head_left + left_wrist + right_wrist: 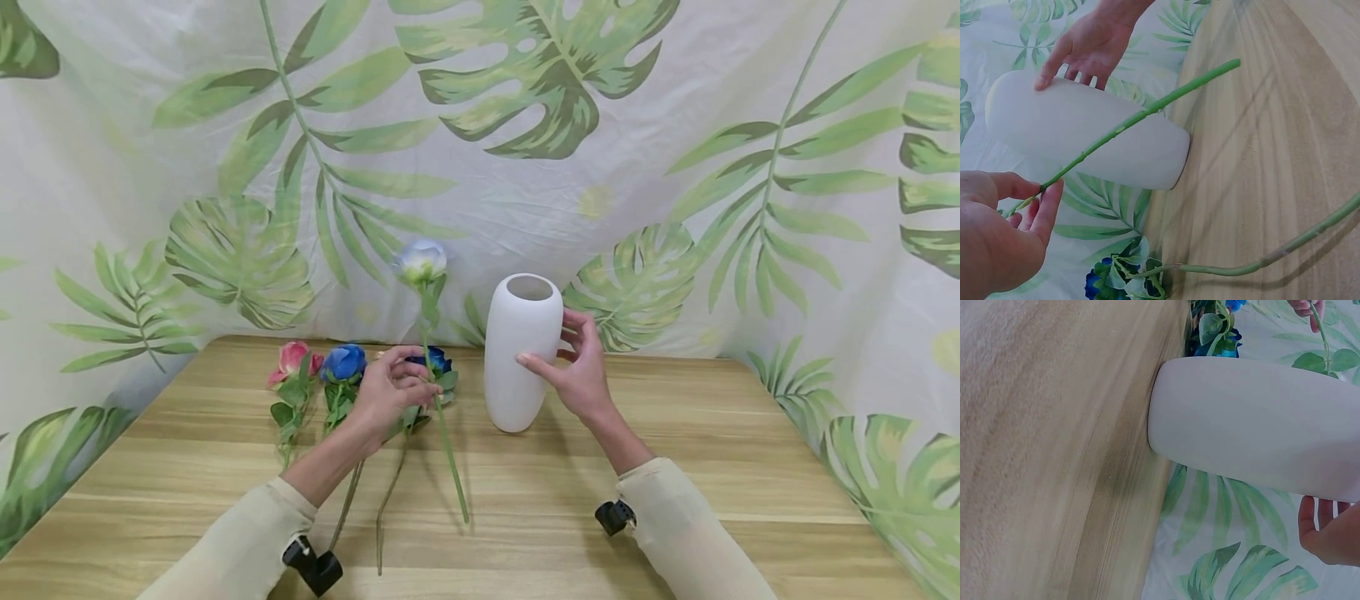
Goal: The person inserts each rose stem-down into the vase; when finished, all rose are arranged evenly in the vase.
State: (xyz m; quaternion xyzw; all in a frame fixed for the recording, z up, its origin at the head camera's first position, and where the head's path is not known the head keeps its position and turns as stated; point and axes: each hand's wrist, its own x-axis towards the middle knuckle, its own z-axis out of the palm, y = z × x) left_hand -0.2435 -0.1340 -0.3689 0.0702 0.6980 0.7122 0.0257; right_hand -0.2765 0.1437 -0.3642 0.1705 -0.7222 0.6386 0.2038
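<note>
My left hand pinches the green stem of an artificial flower with a pale blue and white bloom. The stem slants, its bloom up and its cut end hanging lower right, beside the vase. A tall white vase stands upright on the table, its round mouth facing up. My right hand holds the vase's right side, thumb on the front and fingers round the back. In the right wrist view, part of that hand shows against the vase wall.
On the wooden table left of the vase lie a pink flower, a blue flower and a darker blue flower, partly hidden by my left hand. Behind the table hangs a leaf-patterned cloth.
</note>
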